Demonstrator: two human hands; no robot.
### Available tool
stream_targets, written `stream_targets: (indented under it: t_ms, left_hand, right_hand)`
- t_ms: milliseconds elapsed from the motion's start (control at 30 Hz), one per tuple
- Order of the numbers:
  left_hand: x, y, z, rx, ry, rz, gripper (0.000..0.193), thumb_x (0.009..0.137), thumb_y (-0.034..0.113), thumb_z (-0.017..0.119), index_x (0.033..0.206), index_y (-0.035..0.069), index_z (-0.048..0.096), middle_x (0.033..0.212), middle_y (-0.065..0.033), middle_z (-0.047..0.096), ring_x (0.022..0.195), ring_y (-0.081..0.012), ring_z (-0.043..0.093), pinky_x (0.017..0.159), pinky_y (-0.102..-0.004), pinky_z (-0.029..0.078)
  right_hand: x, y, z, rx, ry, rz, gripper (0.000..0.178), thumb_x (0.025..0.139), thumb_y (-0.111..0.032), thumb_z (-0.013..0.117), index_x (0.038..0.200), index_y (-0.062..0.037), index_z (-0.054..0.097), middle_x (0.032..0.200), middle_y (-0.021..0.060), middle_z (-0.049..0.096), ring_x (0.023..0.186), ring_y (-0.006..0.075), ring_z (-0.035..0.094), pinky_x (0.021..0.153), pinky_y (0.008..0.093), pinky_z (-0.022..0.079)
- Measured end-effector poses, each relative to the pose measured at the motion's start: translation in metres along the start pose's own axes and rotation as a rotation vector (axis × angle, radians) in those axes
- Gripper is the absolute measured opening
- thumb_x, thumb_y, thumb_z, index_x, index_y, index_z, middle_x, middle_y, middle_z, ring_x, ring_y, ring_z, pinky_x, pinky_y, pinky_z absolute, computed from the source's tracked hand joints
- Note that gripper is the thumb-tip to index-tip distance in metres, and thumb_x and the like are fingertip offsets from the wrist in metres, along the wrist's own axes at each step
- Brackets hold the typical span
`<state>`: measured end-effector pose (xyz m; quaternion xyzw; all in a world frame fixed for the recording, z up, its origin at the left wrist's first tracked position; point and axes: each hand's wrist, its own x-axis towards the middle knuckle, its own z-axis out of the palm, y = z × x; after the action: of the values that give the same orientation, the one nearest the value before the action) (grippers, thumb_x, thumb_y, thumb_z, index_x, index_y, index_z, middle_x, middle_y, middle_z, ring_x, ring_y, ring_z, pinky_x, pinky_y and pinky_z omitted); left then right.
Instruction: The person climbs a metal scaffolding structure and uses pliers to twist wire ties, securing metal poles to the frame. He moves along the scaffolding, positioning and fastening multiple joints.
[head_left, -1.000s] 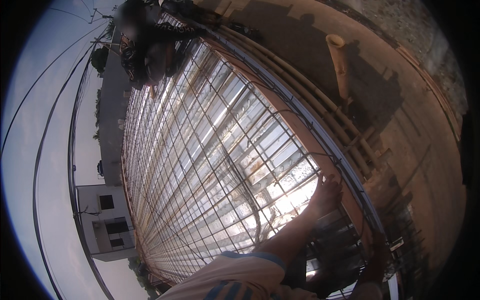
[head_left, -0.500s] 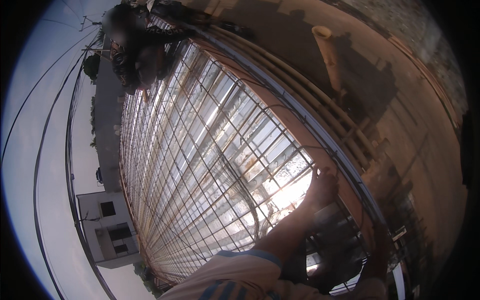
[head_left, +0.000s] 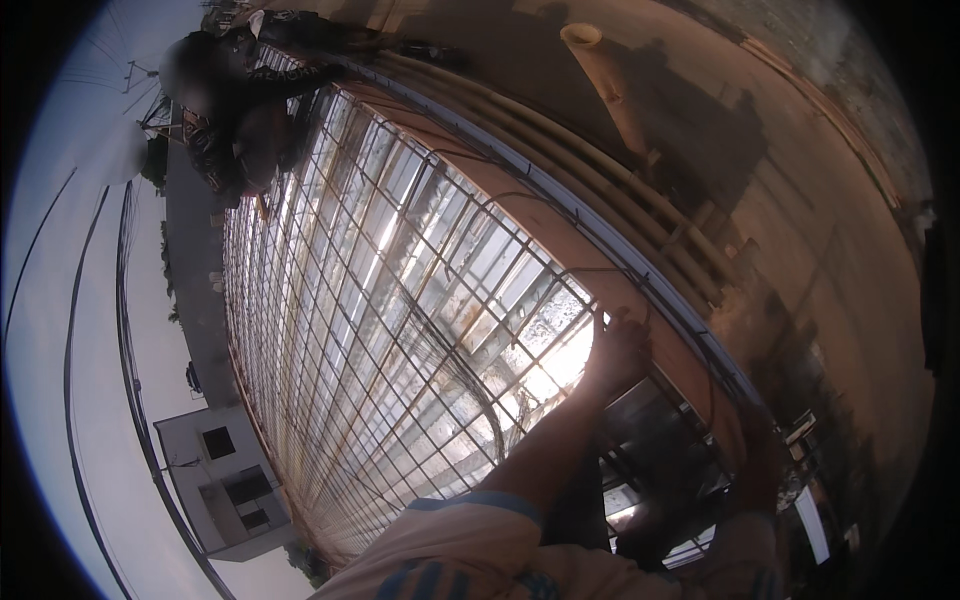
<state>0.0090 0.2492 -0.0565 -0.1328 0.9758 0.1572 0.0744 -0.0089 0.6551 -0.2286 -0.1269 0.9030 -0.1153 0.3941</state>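
A grid of thin steel rebar [head_left: 400, 255] spreads over pale ribbed panels, its rod ends reaching a reddish-brown edge board [head_left: 530, 215]. My left hand [head_left: 622, 352] is at the grid's near corner, its fingers curled around a rebar end beside that board. Further right and nearer me, my right hand [head_left: 762, 445] rests against the outer side of the board, by a bluish-grey metal rail [head_left: 640, 265]. Shadow covers the right hand, so its fingers do not show clearly.
Another person in dark clothing [head_left: 235, 120] crouches at the grid's far end. Below the board's right side run long poles [head_left: 600, 180], and a wide tan pipe [head_left: 610, 90] stands beyond. Overhead cables [head_left: 130, 300] and a grey building [head_left: 225, 480] are at left.
The whole view has shifted, so the grid and both hands appear further left. My left hand stays at the same corner, and my right hand stays by the board.
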Motion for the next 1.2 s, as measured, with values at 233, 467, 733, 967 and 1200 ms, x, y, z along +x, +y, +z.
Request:
stream_targets:
  t_ms: [233,467,733,967,1200]
  left_hand:
    - [0.002,-0.001,0.006,-0.025,0.019,0.047,0.026,0.080,0.023,0.059,0.101,0.008,0.066,0.097,-0.0073,0.064,0.119,-0.0299,0.047,0.108,-0.0597,0.019]
    - [0.003,-0.004,0.013,-0.007,0.049,0.078,0.024,0.080,0.021,0.060,0.100,0.009,0.066,0.098,-0.0056,0.064,0.117,-0.0296,0.048,0.108,-0.0609,0.018]
    - [0.004,-0.006,0.016,0.004,0.100,0.106,0.019,0.078,0.018,0.061,0.094,0.009,0.067,0.095,-0.0038,0.064,0.115,-0.0286,0.049,0.106,-0.0604,0.022]
    - [-0.002,-0.005,0.017,0.010,0.165,0.108,0.021,0.078,0.018,0.061,0.095,0.008,0.068,0.093,-0.0056,0.064,0.113,-0.0294,0.050,0.105,-0.0625,0.023]
    - [-0.001,-0.004,0.014,-0.053,0.129,0.110,0.025,0.080,0.024,0.061,0.096,0.007,0.067,0.093,-0.0073,0.065,0.116,-0.0295,0.049,0.106,-0.0593,0.023]
  right_hand:
    - [0.018,-0.017,0.003,0.009,-0.031,0.087,0.024,0.092,-0.028,0.050,0.103,-0.0120,0.065,0.087,0.0121,0.062,0.081,0.0250,0.062,0.076,0.0403,0.049]
    - [0.034,-0.024,0.010,0.006,-0.046,0.126,0.026,0.091,-0.027,0.051,0.103,-0.0087,0.065,0.091,0.0136,0.063,0.085,0.0255,0.062,0.078,0.0408,0.049]
    - [0.062,-0.029,0.012,-0.021,-0.058,0.146,0.028,0.090,-0.026,0.053,0.103,-0.0050,0.065,0.095,0.0153,0.063,0.090,0.0261,0.062,0.081,0.0413,0.048]
    - [0.078,-0.029,-0.006,-0.116,-0.059,0.143,0.030,0.090,-0.025,0.054,0.104,-0.0017,0.065,0.098,0.0168,0.064,0.093,0.0267,0.062,0.083,0.0418,0.048]
    - [0.064,-0.003,-0.042,-0.330,0.082,-0.007,0.032,0.089,-0.024,0.055,0.104,0.0016,0.066,0.102,0.0182,0.065,0.097,0.0272,0.062,0.085,0.0423,0.048]
